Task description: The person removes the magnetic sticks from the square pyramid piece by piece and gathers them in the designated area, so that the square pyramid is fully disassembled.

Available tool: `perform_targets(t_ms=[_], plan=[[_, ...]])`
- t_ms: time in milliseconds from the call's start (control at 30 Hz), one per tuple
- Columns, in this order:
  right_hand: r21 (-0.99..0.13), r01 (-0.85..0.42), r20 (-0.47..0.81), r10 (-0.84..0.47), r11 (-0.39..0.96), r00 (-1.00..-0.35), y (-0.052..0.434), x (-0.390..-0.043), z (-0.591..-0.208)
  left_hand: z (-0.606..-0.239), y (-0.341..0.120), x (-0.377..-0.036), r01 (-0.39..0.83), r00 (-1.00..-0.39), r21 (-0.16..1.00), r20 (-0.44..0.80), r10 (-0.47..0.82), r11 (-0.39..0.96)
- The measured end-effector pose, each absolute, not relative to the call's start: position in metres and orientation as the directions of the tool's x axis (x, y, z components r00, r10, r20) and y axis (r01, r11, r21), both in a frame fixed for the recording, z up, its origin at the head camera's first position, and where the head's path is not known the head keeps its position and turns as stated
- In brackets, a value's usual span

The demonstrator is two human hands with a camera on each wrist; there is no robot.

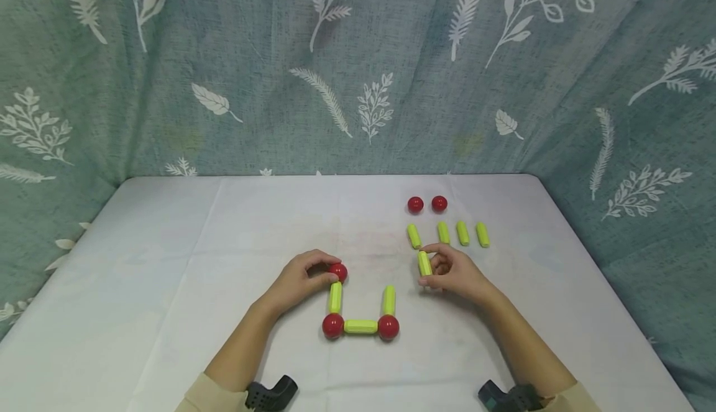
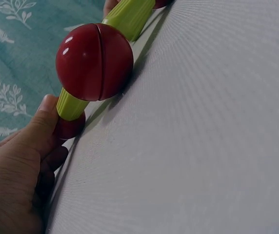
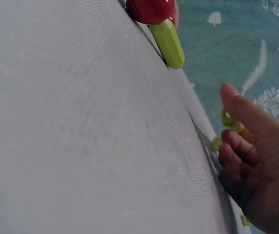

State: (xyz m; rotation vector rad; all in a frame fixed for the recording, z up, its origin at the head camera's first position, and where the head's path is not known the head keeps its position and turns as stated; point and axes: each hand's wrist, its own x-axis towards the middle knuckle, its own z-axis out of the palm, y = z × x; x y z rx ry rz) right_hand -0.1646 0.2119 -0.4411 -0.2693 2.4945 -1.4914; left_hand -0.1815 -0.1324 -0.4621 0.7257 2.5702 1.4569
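Observation:
My left hand [image 1: 299, 281] pinches a red ball [image 1: 339, 271] between thumb and fingers. That ball sits at the far end of a yellow-green rod [image 1: 335, 298], the left side of a U shape. Two larger-looking red balls form the near corners, the left corner ball [image 2: 94, 62] and the right corner ball [image 1: 388, 327], with a crosswise rod [image 1: 360, 326] between them. From the right corner another rod [image 3: 168, 45] points away, its far end free. To the right, my right hand [image 1: 455, 272] pinches a separate yellow-green rod [image 1: 424, 263] by its ends.
Beyond the right hand, several loose rods [image 1: 462, 233] lie in a row on the white-covered table [image 1: 252, 213]. Two red balls, a left one [image 1: 415, 205] and a right one [image 1: 439, 204], sit behind them. A leaf-patterned green cloth [image 1: 252, 132] hangs around the table.

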Motion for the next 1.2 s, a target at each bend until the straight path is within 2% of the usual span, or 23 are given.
perform_targets(t_ms=[133, 267, 333, 533, 700, 833, 933, 1033, 1200], plan=[[-0.759, -0.168, -0.007, -0.267, 0.629, -0.964, 0.213, -0.165, -0.443, -0.462, -0.133, -0.181, 0.35, -0.885, 0.83, 0.142, 0.443, 0.434], [-0.607, -0.242, 0.044, -0.272, 0.757, -0.961, 0.211, -0.167, -0.445, -0.463, -0.134, -0.18, 0.37, -0.882, 0.82, 0.162, 0.443, 0.437], [-0.563, -0.274, 0.075, -0.282, 0.78, -0.957, 0.21, -0.168, -0.446, -0.463, -0.134, -0.18, 0.371, -0.886, 0.816, 0.169, 0.431, 0.443], [-0.526, -0.33, 0.125, -0.313, 0.784, -0.942, 0.207, -0.169, -0.446, -0.463, -0.136, -0.178, 0.371, -0.898, 0.809, 0.188, 0.398, 0.457], [-0.547, -0.309, 0.103, -0.304, 0.778, -0.947, 0.209, -0.167, -0.443, -0.463, -0.134, -0.178, 0.379, -0.895, 0.812, 0.199, 0.4, 0.443], [-0.616, -0.342, 0.142, -0.327, 0.71, -0.934, 0.21, -0.164, -0.439, -0.46, -0.13, -0.174, 0.388, -0.885, 0.834, 0.218, 0.412, 0.392], [-0.675, -0.432, 0.213, -0.403, 0.598, -0.89, 0.208, -0.161, -0.435, -0.461, -0.128, -0.172, 0.403, -0.874, 0.838, 0.235, 0.425, 0.366], [-0.728, -0.485, 0.223, -0.503, 0.484, -0.835, 0.201, -0.157, -0.431, -0.461, -0.126, -0.171, 0.423, -0.87, 0.822, 0.251, 0.425, 0.38], [-0.78, -0.46, 0.08, -0.662, 0.424, -0.745, 0.184, -0.146, -0.428, -0.463, -0.125, -0.17, 0.446, -0.867, 0.809, 0.283, 0.411, 0.383]])
